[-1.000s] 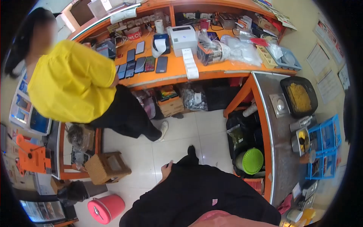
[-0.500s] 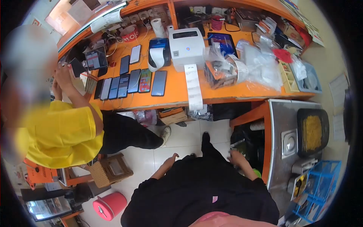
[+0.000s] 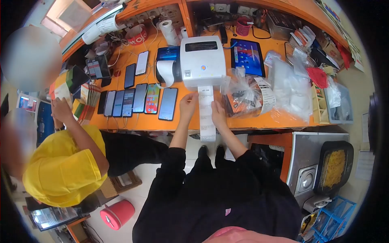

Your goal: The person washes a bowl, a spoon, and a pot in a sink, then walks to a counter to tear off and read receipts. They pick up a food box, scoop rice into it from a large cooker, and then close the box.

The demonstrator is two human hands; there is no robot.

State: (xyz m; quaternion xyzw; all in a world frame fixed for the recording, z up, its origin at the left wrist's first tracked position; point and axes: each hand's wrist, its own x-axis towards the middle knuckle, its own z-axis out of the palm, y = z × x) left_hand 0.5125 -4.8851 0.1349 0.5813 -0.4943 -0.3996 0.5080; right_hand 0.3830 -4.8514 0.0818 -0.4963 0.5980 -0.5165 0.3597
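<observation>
A long printed paper strip (image 3: 207, 117) hangs from the front of the white printer (image 3: 202, 60) and over the edge of the orange table (image 3: 154, 121). My left hand (image 3: 189, 106) is beside the strip's left edge, fingers curled near the paper; whether it touches the strip is unclear. At the strip's right edge is my right hand (image 3: 219, 115), its thumb and fingers together at the paper. Several phones, one of them a dark phone (image 3: 167, 104), lie to the left. A clear plastic bag with an orange and black box (image 3: 243, 99) lies to the right.
A person in a yellow shirt (image 3: 65, 162) stands at the left, hands on colourful packets. A tablet (image 3: 247, 57) and plastic bags (image 3: 285, 89) lie at the right. Nearer are a metal counter (image 3: 304, 150) with a black tray of yellow food (image 3: 334, 168), and a pink bin (image 3: 117, 214).
My hands have risen from my sides to the paper strip. The view has moved closer to the table. The other person now handles colourful packets.
</observation>
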